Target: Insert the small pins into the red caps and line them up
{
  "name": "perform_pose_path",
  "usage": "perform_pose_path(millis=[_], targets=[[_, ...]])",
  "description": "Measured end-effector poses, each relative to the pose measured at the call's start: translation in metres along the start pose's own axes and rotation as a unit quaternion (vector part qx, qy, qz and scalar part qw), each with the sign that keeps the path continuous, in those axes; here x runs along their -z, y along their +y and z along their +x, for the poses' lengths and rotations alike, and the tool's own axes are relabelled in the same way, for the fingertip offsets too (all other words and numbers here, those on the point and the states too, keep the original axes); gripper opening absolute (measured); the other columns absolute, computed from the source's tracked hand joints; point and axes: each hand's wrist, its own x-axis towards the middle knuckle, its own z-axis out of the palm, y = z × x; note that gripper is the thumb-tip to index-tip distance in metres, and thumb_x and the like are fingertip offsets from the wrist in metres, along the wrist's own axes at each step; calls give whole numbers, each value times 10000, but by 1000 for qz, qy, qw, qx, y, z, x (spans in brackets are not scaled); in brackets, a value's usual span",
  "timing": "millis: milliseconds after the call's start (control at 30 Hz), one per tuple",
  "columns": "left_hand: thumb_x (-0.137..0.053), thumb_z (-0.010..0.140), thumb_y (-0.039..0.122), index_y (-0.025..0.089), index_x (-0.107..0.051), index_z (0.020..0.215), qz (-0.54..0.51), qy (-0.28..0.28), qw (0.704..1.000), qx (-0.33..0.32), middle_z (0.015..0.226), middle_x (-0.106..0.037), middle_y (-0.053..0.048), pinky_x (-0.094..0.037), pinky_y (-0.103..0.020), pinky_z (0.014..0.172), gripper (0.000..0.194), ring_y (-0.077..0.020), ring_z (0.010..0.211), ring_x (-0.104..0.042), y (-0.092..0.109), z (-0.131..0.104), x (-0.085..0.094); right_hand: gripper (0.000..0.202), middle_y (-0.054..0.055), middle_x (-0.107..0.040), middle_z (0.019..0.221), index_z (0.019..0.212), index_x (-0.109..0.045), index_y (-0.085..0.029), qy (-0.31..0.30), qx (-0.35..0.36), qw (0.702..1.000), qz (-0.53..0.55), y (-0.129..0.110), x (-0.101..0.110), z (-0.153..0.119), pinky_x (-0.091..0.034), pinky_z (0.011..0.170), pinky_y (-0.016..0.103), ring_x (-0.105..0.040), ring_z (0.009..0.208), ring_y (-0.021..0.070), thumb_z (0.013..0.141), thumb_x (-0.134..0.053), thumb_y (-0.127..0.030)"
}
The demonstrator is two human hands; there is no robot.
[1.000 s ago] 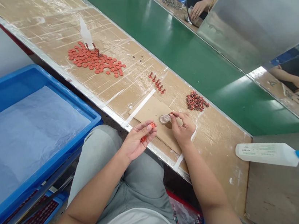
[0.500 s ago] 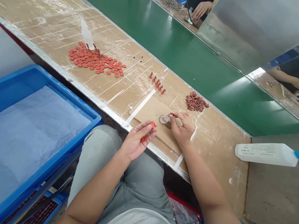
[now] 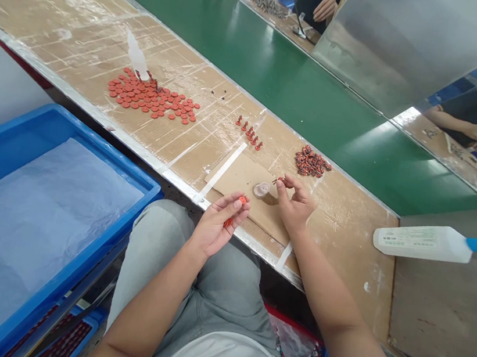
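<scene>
Between thumb and fingertips, my left hand [image 3: 218,223] pinches a small red disc [image 3: 242,200], and more red discs [image 3: 228,222] sit in its curled fingers. My right hand [image 3: 297,207] pinches a tiny dark-and-red figure [image 3: 279,180] just above the cardboard pad. Left of those fingertips, a small clear round dish [image 3: 261,189] rests on the cardboard pad [image 3: 239,174]. Beyond the pad stands a short row of figures on red bases [image 3: 249,132]. A heap of loose red-and-black figures [image 3: 312,162] lies past my right hand.
Many red discs [image 3: 152,100] are spread on the table at left, with a white pointed bottle [image 3: 136,57] among them. A blue-capped bottle [image 3: 423,242] lies at right. A blue bin [image 3: 150,181] stands at lower left. Across the green strip [image 3: 237,55], other people's hands work.
My right hand has drawn back a little to the right from the clear dish, the small figure still in its fingers. My left hand has stayed nearly still.
</scene>
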Motion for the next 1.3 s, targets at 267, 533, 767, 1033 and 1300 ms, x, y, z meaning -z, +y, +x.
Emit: perform_pose_path(millis=[267,533,767,1033,1300], targets=[[-760,740,193,191,-702,972,19,25,1000,-2,1017,-732,-20,-554,-126,667,239,-93,852,-704,-2,-2,-2,265,57,-750,913,936,-729,-191,19,-176,976,128,-14,4,2,-577,808,353,-709,820,183,748,-757,-375],[-757,746,207,191,-703,974,34,2,999,0,998,-738,-28,-567,-148,650,235,-167,999,-691,-7,-5,-3,183,16,-758,896,891,-750,-244,-2,-202,957,210,-70,12,-20,-609,803,362,-724,822,193,720,-800,-284],[-767,730,196,185,-703,962,53,-8,999,-7,1039,-739,-54,-570,-158,652,241,-199,1056,-673,-9,-8,-8,193,15,-757,926,903,-764,-264,-31,-184,966,181,-88,10,-38,-619,816,361,-729,834,202,714,-805,-259],[-806,675,178,184,-710,949,37,26,999,-11,1010,-746,-52,-575,-160,672,291,-192,1001,-694,-12,-7,-8,182,22,-758,904,891,-767,-265,-31,-164,972,168,-92,6,-39,-626,806,359,-732,811,204,713,-804,-265],[-796,687,169,179,-719,933,36,25,999,-14,968,-752,-42,-576,-156,657,259,-168,944,-708,-11,-8,-7,177,18,-757,912,891,-766,-274,-37,-160,970,178,-91,4,-41,-623,808,361,-729,823,201,721,-798,-236]])
